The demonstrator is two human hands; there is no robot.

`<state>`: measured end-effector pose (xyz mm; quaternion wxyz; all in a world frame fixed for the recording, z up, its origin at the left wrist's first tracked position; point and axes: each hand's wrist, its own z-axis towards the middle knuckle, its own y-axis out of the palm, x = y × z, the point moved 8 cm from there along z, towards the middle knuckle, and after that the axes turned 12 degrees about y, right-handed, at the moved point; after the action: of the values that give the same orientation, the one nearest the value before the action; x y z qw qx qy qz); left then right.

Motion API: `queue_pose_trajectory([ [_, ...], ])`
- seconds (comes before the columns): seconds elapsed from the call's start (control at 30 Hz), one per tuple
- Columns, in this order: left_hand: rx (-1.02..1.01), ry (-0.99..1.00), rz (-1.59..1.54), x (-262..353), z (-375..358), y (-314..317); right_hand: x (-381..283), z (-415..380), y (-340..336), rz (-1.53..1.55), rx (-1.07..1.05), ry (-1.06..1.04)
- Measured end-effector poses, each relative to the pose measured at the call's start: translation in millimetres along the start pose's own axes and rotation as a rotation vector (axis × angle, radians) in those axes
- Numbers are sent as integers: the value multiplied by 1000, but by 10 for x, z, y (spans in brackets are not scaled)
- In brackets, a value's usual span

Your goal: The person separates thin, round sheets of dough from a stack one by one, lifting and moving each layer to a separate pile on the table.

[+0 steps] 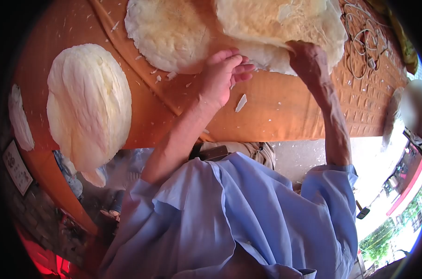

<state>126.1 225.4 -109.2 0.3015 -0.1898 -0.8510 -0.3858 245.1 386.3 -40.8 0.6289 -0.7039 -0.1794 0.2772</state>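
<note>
Large pale flat sheets, like thin flatbread, lie on an orange-covered table. My right hand (308, 63) pinches the lower edge of the browned sheet (262, 23) at the top, which overlaps a whiter one beneath. My left hand (225, 74) is palm partly up, fingers apart and holding nothing, just below the gap between that sheet and the round sheet (167, 37) to its left. A small white flake (241, 102) lies on the cloth between my forearms.
An oval layered sheet (90, 102) overhangs the table's front edge at left, with a narrow pale piece (21, 116) beyond it. Coiled cables (360, 42) lie at the upper right. Crumbs dot the orange cloth (146, 111). A framed sign (17, 167) stands at lower left.
</note>
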Motion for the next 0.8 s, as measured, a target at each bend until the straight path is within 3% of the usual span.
queue_pose_trajectory([
  [0.27, -69, -88, -211, -276, 13, 198, 35, -221, 88, 67, 137, -101],
  [0.4, 35, -71, -45, -251, -170, 138, 30, -47, -117, -3, 186, -14],
  [0.53, 64, -21, -36, -173, -98, 108, -53, -225, 89, 102, 166, -81],
  [0.67, 58, -11, -103, -201, -94, 166, -11, -2, -2, 60, 104, 0],
  [0.8, -19, 42, -249, -275, -18, 224, -284, -287, 14, 192, 125, -158],
])
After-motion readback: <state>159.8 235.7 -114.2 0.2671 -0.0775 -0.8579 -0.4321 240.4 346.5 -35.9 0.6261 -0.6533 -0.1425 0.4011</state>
